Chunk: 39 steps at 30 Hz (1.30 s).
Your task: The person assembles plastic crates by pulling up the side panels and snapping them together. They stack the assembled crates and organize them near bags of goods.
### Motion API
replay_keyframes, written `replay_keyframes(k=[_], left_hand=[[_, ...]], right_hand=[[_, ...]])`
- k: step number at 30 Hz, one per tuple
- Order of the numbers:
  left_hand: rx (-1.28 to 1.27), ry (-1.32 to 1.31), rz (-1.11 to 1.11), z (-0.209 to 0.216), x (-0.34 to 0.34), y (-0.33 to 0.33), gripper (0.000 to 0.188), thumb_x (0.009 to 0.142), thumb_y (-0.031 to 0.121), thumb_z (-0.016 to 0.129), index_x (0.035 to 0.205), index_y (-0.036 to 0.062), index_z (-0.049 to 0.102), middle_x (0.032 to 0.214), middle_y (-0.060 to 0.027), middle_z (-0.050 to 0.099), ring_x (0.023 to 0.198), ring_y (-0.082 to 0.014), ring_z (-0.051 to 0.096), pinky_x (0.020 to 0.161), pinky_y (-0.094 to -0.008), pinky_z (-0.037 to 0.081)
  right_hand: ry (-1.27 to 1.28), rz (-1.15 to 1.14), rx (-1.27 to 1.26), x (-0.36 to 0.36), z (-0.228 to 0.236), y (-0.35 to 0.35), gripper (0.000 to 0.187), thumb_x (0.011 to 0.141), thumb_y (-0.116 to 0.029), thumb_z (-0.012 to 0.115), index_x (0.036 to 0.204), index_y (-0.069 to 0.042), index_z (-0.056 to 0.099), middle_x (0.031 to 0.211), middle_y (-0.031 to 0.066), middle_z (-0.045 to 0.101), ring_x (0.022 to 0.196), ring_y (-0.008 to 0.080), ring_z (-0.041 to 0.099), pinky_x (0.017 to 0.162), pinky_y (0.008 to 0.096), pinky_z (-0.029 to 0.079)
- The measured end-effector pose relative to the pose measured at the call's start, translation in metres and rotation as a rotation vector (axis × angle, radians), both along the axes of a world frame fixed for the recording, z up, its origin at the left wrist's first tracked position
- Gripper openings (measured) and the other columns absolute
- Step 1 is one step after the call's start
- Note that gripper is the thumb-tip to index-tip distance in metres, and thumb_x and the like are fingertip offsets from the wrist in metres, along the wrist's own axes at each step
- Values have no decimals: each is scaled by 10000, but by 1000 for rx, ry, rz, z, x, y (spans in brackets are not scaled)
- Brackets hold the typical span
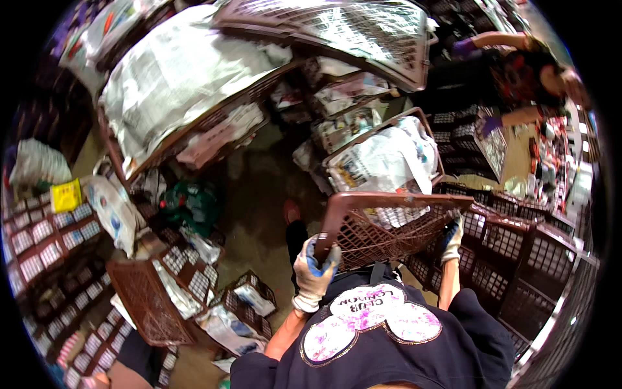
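A brown lattice-sided plastic crate point(372, 243) is held tilted in front of my body. My left hand point(315, 273), in a white glove with blue on it, is closed on the crate's left end. At the opposite end my right hand point(452, 241), gloved the same way, grips the crate below its rim. Just beyond it stands another brown crate point(424, 118) lined with white printed paper point(382, 159). The fingertips of both hands are partly hidden by the crate walls.
Stacked brown crates point(512, 249) stand close on my right. A crate under a white sheet point(188, 78) is at the far left, near a green bag point(191, 204). A co-worker's purple-gloved hand point(490, 124) touches crates at the far right. Another person's leg point(133, 363) shows at lower left.
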<state>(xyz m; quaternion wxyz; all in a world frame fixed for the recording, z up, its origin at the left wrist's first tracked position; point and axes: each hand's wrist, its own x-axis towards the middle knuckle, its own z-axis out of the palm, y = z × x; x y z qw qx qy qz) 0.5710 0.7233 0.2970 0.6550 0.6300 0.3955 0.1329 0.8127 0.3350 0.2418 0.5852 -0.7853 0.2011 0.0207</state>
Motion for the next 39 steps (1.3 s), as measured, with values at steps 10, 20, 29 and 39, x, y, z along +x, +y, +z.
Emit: replay_keyframes(k=[10,20,29,39], left_hand=[[-518,52,263,-81,65,-82,399,860,150,661,1197,-5,514,1080,-24,574,918,-128,521,831,-283,431],[-456,436,181,-111,138,-140,628,849,241,663,1315,-75,386,1246,-83,477,1062,-180,451,929,-310,378],[66,659,176,-95,151,-154,704,784,181,736,1335,-63,373,1362,-241,413,1245,-307,438,1003,-378,405],[477,580,115,-99,145,-158,920,695,283,806,1398,8,280,1396,-225,317,1281,-384,324,1046,-476,321]], right_hand=[[-8,319,-553,139,42,53,608,885,-403,558,1311,10,426,1276,203,514,1163,299,500,980,341,371],[107,565,-850,278,-53,82,582,846,-512,541,1256,-99,505,1083,197,627,1019,354,592,873,402,457],[71,768,-683,294,-103,81,578,870,-518,511,1281,-115,466,1203,161,569,1104,317,541,922,390,426],[173,709,-693,296,-96,83,532,841,-533,544,1136,-90,544,1094,148,615,1022,316,574,871,395,453]])
